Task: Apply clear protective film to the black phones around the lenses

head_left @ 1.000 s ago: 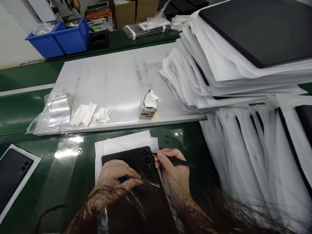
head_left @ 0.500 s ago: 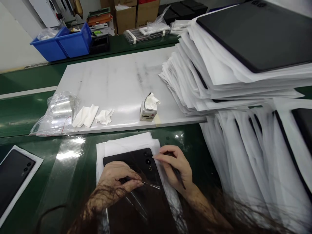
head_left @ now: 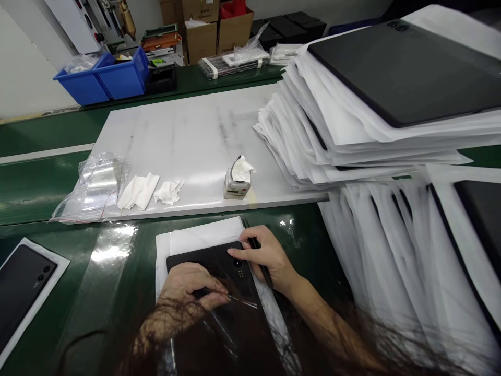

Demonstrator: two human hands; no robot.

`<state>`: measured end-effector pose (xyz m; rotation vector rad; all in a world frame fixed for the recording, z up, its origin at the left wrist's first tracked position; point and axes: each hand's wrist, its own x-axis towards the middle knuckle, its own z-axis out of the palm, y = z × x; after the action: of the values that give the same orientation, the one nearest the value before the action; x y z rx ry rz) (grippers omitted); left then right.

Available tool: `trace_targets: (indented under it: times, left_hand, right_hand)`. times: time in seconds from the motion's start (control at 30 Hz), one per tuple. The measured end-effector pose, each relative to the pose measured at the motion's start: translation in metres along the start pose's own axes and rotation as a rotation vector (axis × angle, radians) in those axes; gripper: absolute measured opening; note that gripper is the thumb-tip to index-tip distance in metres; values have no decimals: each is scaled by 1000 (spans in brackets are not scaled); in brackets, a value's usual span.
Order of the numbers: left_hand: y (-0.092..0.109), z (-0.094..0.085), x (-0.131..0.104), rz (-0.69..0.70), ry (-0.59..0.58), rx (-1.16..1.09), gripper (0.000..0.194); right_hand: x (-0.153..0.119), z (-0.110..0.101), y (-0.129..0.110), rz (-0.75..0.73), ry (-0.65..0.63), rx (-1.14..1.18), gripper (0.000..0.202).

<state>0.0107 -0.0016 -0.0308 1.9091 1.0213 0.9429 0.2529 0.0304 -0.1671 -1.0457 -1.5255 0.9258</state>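
Pinching clear film (head_left: 242,301), left hand (head_left: 187,285) over a black tablet (head_left: 213,256), I'm gripping a slim black rod (head_left: 267,275), right hand (head_left: 270,256) at one o'clock.

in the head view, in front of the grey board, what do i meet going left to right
Black tablet at the left edge, left hand, right hand with a thin black tool, row of white sheets.

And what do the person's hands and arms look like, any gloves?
No gloves: the left hand and right hand are both bare, with no rings showing. The right forearm has no sleeve or watch in view. Hair hides part of the left forearm.
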Motion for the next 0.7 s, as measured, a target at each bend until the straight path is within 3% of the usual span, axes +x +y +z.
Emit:
trace_targets:
  times: [0.13, 0.3, 0.47, 0.53, 0.6, 0.7]
  left_hand:
    - [1, 1, 0, -22, 20, -5, 8]
    - [5, -1, 0, -73, 39, 1, 4]
    - [11, 0, -1, -213, 67, -36, 10]
    - [14, 1, -1, -260, 73, -77, 15]
    - [18, 1, -1, -293, 55, -131, 24]
    - [24, -2, -1, -346, 9, -301, 44]
  right_hand:
    - [12, 0, -14, -268, -65, -320, 33]
    - [-3, -13, -47, -265, 116, -261, 48]
    - [-54, -5, -82, -285, -52, -371, 45]
    - [-67, 6, -92, -321, -53, -466, 33]
    - [-69, 14, -101, -324, -24, -456, 21]
    - [-58, 15, -114, -251, -57, -308, 25]
